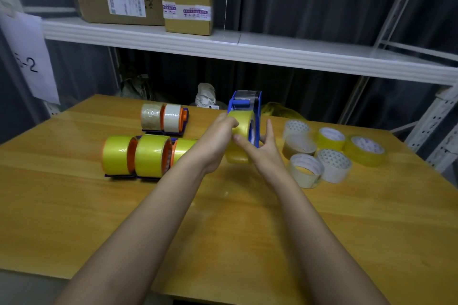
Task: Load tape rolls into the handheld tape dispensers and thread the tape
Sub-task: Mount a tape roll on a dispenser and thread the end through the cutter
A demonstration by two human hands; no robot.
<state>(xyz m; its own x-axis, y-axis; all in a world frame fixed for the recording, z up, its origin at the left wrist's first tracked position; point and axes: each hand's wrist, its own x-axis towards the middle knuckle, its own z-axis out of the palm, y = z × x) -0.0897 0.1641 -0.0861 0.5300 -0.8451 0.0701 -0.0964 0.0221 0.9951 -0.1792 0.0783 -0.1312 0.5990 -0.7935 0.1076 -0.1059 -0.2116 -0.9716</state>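
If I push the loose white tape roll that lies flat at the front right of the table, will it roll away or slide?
The white roll lies on its flat side, so it would probably slide, not roll. It looks light, a thin ring with a wide hollow core. It touches a neighbouring roll, so a push may shift that too.

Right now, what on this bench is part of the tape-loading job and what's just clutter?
Job:
- blue dispenser
- yellow roll, left hand gripping, right hand steadying
- loose rolls
- loaded dispensers

Lying about:
- cardboard boxes on shelf
- paper sign
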